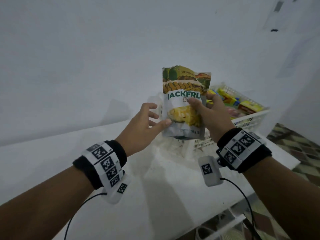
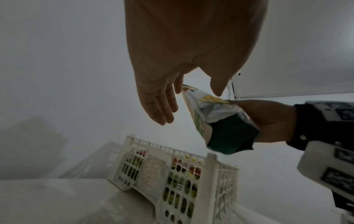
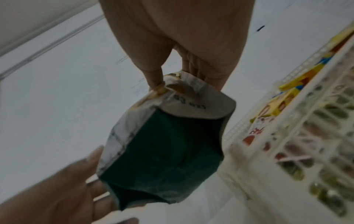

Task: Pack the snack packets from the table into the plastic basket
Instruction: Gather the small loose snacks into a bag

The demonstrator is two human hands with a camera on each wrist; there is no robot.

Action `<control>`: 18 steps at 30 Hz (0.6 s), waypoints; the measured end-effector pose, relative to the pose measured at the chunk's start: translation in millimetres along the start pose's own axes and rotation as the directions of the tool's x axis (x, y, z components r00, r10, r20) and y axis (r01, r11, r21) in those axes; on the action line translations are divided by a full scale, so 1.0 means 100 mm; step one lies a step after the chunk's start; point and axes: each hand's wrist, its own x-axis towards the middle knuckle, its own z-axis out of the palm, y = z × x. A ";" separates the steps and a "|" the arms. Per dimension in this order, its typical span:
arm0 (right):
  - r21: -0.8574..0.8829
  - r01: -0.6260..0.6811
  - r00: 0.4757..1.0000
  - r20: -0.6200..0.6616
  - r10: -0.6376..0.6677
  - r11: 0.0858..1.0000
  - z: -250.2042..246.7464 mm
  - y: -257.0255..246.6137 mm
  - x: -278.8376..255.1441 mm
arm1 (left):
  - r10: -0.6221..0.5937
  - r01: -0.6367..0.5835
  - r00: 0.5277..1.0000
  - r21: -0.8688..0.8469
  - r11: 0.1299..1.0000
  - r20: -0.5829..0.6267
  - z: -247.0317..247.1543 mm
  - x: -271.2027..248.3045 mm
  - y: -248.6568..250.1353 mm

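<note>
The right hand (image 1: 210, 112) is holding a jackfruit chips bag (image 1: 185, 103) upright in the air above the white table (image 1: 52, 161), thumb across the printed front and fingers curled behind its right edge. The right wrist view is showing the same grip from below, with thumb and fingers pinching the bag (image 3: 162, 144) near its lower part and the dark green bottom gusset facing the camera. The left hand (image 1: 143, 122) is sitting just beside the bag's left edge with its fingers spread and relaxed; its thumb tip is touching the lower left of the front, and it is not gripping anything. From the left wrist view the fingers (image 2: 161, 106) are hanging loosely straight, close to the bag (image 2: 216, 119).

The white plastic basket (image 1: 249, 118) is standing on the table just behind and to the right of the bag, near the table's far right end. It is already holding several snack packets (image 1: 230, 99), yellow, red and pink ones lying packed against each other. Through the slotted wall in the left wrist view, more green, yellow and red packaging (image 2: 180, 181) is showing, filling the basket (image 2: 210, 163) down to the bottom.
</note>
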 end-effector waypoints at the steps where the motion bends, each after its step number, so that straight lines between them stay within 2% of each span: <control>1: 0.004 -0.007 1.000 -0.009 0.007 1.000 -0.13 0.02 0.07 | -0.007 0.007 1.000 0.022 1.000 0.007 0.13 0.06 0.02; 4: 0.027 0.001 1.000 -0.006 0.000 1.000 -0.53 0.07 0.32 | -0.065 0.067 0.998 0.080 0.995 -0.028 0.49 0.31 0.06; 6: 0.031 0.003 1.000 0.012 -0.003 1.000 -0.80 0.12 0.53 | -0.143 0.149 0.987 0.093 0.984 -0.069 0.71 0.50 0.09; 9: 0.009 -0.005 0.999 0.040 0.005 1.000 -1.17 0.20 0.85 | -0.267 0.275 0.957 0.064 0.959 -0.108 1.05 0.74 0.17; 12: -0.046 -0.013 0.996 0.086 0.017 0.999 -1.43 0.33 1.17 | -0.387 0.386 0.918 -0.027 0.922 -0.086 1.34 0.92 0.27; 18: -0.095 -0.073 0.987 0.139 0.086 0.993 -1.65 0.62 1.68 | -0.429 0.432 0.887 -0.022 0.902 -0.170 1.61 1.04 0.18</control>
